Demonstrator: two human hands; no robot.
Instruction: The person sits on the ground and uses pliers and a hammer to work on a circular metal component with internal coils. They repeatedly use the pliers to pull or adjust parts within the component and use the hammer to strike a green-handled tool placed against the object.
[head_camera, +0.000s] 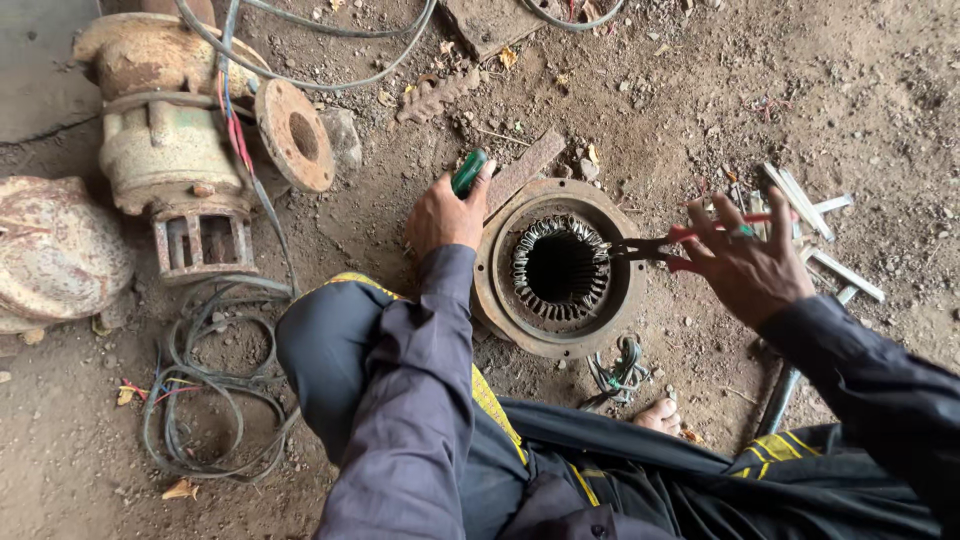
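Rusty motor stator housing (497, 290) lies flat on the dirt floor (820, 100), bore up, copper windings (560, 268) ringed round the hole. Person sits over it. Right hand (745, 262) is wrapped loosely on red-handled pliers (668, 245), fingers spread, handles apart; plier nose sits at the right edge of the windings, and whether it bites a wire cannot be told. Left hand (445, 213) is closed round a green-handled tool (469, 171), fist resting at the housing's left rim, tip hidden.

To do this well: probably brace the housing with the left fist, nip one strand low, pull straight along the slot, no twisting.

Nearby: rusted pump (165, 140) top left, loose cable coil (215, 395), metal strips (815, 225) right of the hand.
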